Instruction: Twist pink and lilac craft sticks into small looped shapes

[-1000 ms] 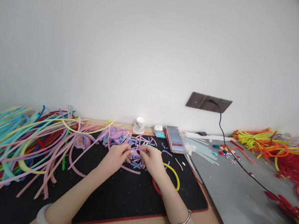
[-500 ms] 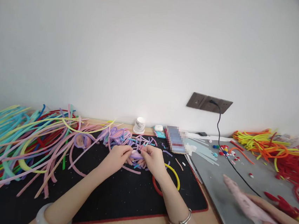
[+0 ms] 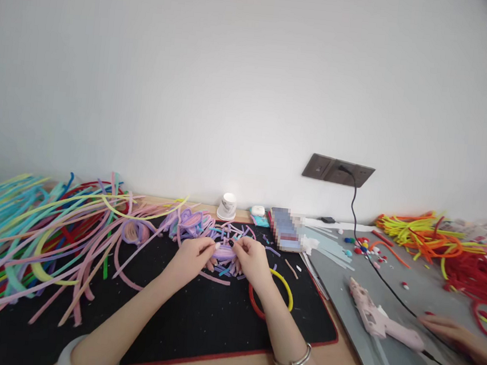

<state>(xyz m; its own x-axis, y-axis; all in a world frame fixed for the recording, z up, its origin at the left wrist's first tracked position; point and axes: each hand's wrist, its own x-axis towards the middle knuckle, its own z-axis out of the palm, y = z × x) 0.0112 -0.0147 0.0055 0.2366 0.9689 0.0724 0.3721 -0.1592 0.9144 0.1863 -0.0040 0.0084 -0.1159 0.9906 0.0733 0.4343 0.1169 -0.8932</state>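
Note:
A small bundle of purple and lilac fuzzy stems (image 3: 224, 253) lies between my two hands at the middle of the black mat (image 3: 178, 325). My left hand (image 3: 197, 255) pinches its left end, fingers closed. At its right end my right hand (image 3: 248, 257) is closed too, thumb and forefinger together. Short purple and blue cut pieces (image 3: 234, 230) are scattered just behind and under the hands. Beside my right wrist lies a ring of yellow and red stems (image 3: 289, 290).
Long pastel stems (image 3: 57, 233) spread over the left side. Behind stand a white cup (image 3: 227, 204) and a phone (image 3: 286, 229). On the grey mat (image 3: 392, 288) at right are a pink glue gun (image 3: 379, 319), its black cable, pompoms (image 3: 364, 246), red stems and another person's hand (image 3: 456, 341).
The other person's hand has let go of the pink glue gun, which now lies on the grey mat, and has moved right. My own hands have barely shifted around the purple bundle.

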